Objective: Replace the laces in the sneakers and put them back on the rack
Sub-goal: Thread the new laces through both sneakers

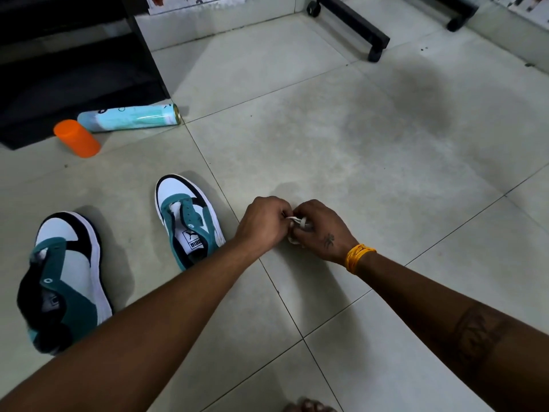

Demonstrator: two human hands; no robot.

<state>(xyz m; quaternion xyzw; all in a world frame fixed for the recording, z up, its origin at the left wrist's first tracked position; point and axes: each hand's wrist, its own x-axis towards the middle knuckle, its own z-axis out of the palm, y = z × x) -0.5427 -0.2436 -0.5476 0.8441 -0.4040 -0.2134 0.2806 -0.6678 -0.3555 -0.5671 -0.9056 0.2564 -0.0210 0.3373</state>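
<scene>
Down on the tiled floor [371, 150], left hand [263, 223] and right hand [322, 230] meeting, fingers of both pinching a bunched white lace [294, 221], two unlaced teal-and-white sneakers [187, 220] [64, 281] left of the forearms, one spray can [130, 118] lying beside one orange cap [76, 138], black rack [68, 63] behind.
</scene>
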